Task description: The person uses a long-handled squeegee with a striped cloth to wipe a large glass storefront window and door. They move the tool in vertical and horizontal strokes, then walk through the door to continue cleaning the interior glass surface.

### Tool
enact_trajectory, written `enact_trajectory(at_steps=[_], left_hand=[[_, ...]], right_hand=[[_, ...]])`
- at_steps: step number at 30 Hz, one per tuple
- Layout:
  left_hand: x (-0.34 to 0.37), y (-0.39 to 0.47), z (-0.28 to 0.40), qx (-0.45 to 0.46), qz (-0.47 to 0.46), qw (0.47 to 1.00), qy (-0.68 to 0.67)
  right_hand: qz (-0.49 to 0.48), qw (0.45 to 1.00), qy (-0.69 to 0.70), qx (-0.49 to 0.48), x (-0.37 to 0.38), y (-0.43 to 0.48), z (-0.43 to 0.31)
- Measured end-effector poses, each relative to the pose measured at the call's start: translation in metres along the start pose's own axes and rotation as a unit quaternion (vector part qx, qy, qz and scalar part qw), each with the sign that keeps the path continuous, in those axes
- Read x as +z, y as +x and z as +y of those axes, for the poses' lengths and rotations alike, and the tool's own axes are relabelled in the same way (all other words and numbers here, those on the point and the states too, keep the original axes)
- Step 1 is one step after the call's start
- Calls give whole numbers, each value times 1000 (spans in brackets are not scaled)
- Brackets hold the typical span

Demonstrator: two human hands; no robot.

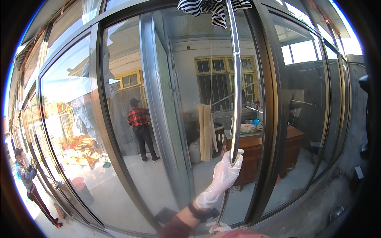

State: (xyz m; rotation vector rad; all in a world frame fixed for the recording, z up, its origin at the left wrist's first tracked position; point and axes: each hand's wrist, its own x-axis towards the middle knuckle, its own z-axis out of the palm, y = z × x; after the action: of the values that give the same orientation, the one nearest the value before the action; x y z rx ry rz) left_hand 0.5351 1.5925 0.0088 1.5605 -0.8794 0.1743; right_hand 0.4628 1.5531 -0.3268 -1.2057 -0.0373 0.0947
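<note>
A shiny metal telescopic pole [237,89] stands nearly upright before me. My left hand [221,177], in a thin white glove with a dark band at the wrist, is closed around its middle. Lower down, at the bottom edge of the view, my right hand [219,228], also white-gloved and partly cut off, grips the pole's lower part. A black-and-white striped cloth [218,10] hangs about the pole's top end, high against the window; the picture cuts off its upper part. Behind the pole is a large glass pane [184,74] in a dark metal frame [269,89].
At far left a person [26,175] in a cap and mask stands beside the glazing. Through the glass appear a person [139,122] in a red checked shirt, a wooden cabinet [245,148] and a hanging towel [206,131]. A round metal object [336,213] lies at lower right.
</note>
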Motion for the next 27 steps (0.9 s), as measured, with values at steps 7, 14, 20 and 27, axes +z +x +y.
enact_trajectory(at_steps=[7,14,20,27], left_hand=[[-20,16,44,-10,-72,988,-139],[8,25,63,30,-131,971,-199],[8,39,97,65,-73,973,-207],[-2,68,118,65,-90,982,-154]], right_hand=[[-68,995,54,-50,26,4,0],[-74,996,46,-32,12,-24,-27],[-58,991,25,-120,6,-49,-51],[-43,998,-53,-15,-3,-52,-20]])
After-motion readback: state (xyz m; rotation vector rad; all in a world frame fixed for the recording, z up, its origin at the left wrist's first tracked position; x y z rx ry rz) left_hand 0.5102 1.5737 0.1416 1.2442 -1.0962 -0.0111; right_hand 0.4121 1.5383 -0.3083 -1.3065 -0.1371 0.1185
